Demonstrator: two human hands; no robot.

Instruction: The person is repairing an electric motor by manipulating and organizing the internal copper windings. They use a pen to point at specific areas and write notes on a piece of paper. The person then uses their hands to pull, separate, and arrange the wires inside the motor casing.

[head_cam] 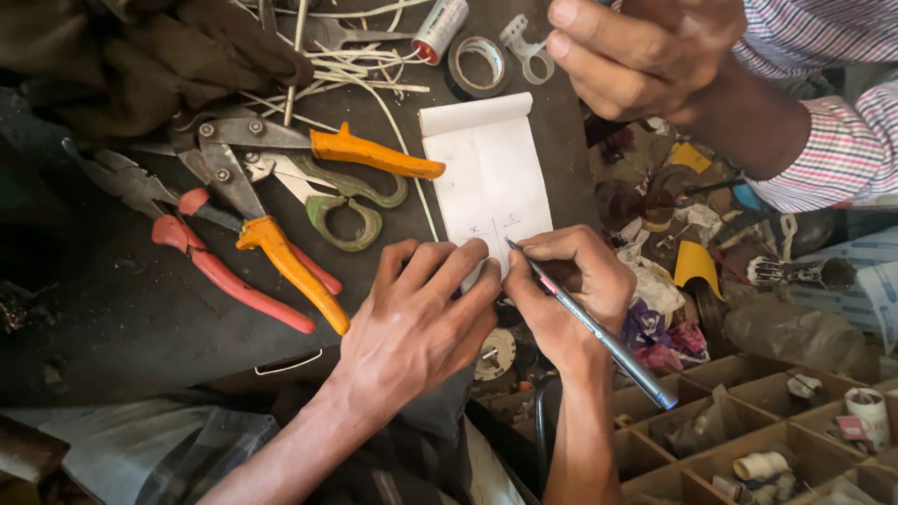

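Observation:
A small white notepad [491,173] lies on a dark work surface [122,309], its top page folded back. My left hand [416,323] rests flat on the pad's lower left corner, fingers spread. My right hand [571,295] grips a grey pen [608,341] whose tip touches the pad's lower edge, beside a few small blue marks. Another person's hand [641,56] in a striped sleeve hovers closed at the top right, above the pad.
Orange-handled tin snips [290,201], red-handled pliers [220,271] and green-handled scissors [346,201] lie left of the pad. A tape roll [477,61], white wires and a small cylinder sit behind. Wooden compartments [748,430] with small parts fill the lower right.

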